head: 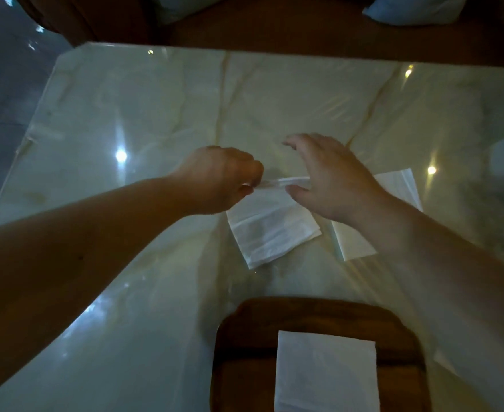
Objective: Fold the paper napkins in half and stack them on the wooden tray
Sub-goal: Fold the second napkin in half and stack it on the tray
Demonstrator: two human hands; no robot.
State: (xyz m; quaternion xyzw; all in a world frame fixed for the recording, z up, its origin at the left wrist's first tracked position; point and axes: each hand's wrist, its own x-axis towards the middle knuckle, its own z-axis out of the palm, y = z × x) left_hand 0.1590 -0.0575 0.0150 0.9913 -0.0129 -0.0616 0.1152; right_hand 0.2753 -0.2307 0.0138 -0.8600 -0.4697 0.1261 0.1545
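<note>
Wooden tray (310,316) nearest cam, bottom centre, near edge cut off by frame. One folded napkin (325,373) lay in it, long axis running toward/away from cam, lower end out of shot.

Mid-desk: napkin being folded (271,230) lay beyond the tray, skewed, long axis approx. near-left to far-right, near corner pointing at the tray. Its far edge was lifted off the glossy marble desk (143,114).

L hand (218,179) closed, thumb & forefinger pinched on that lifted edge at the left end. R hand (331,179) spread wide above the right end, fingers (295,144) apart, holding nothing; contact w/ paper unclear, blurred.

Third napkin (393,188) flat to the right, just beside the second, middle hidden under R wrist, long axis near-left to far-right.

Low light, motion blur; fold lines hard to read. Brown seat (274,25) past the desk's far edge, cut off at top.
</note>
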